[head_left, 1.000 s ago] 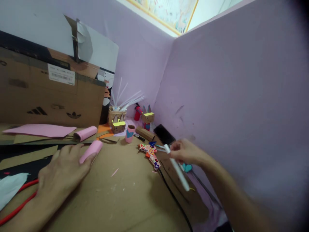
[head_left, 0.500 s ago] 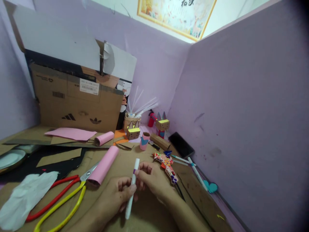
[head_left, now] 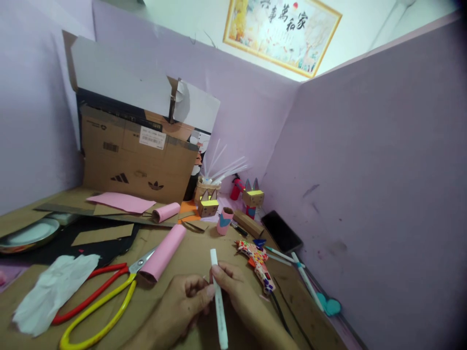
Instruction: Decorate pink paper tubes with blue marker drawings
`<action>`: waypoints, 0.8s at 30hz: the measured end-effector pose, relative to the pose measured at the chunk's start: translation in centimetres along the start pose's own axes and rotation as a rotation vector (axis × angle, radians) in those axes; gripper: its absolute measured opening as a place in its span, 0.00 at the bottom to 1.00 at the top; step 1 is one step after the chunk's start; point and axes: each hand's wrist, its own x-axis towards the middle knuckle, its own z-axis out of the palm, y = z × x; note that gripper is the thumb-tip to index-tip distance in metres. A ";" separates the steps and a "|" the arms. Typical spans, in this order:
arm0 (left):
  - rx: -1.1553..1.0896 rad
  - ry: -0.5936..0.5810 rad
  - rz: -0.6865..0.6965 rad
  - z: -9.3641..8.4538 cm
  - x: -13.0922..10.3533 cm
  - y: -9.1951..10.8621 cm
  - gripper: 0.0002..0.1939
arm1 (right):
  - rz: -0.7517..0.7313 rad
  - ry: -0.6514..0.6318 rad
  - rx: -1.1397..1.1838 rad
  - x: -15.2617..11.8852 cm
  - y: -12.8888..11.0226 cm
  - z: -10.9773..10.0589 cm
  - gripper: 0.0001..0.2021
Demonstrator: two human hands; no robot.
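A white marker [head_left: 219, 308] stands tilted between my two hands, low in the middle of the view. My right hand [head_left: 233, 287] pinches it near its upper end, thumb on the barrel. My left hand [head_left: 191, 296] is closed, its thumb tip touching the marker's left side; fingers behind are partly hidden. Left of my hands, a pink paper tube [head_left: 165, 253] lies over the blades of scissors with red and yellow handles [head_left: 127, 287]. A flower-patterned glue gun [head_left: 258, 265] rests to the right of my right hand.
Crumpled white tissue [head_left: 54, 294] lies at the left. Behind are a pink cup with a blue heart [head_left: 224, 221], a small cardboard cat head [head_left: 208, 208], a black phone [head_left: 281, 232] and a large cardboard box [head_left: 134, 160]. Teal-banded markers [head_left: 308, 282] lie by the right wall.
The marker has turned, its lower end now leaning right, and its purple band no longer shows. The whole view has shifted, with things appearing farther right and slightly lower.
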 end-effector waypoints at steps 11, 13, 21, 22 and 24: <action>0.231 0.240 0.080 -1.9 -0.2 1.0 0.14 | 0.045 0.570 -1.210 -6.4 -4.5 -10.1 0.13; 0.244 0.242 0.058 -2.0 0.0 0.9 0.14 | 0.245 0.666 -1.418 -8.7 -4.3 -13.1 0.12; 0.234 0.255 0.060 -1.3 0.2 0.3 0.15 | 0.224 0.719 -1.375 -8.2 -3.5 -16.7 0.10; 0.238 0.254 0.058 -1.3 0.1 0.3 0.16 | 0.176 0.730 -1.327 -6.7 -4.2 -16.6 0.14; 0.247 0.271 0.053 -1.3 0.0 0.3 0.15 | 0.087 0.751 -1.216 -2.9 -6.0 -16.7 0.19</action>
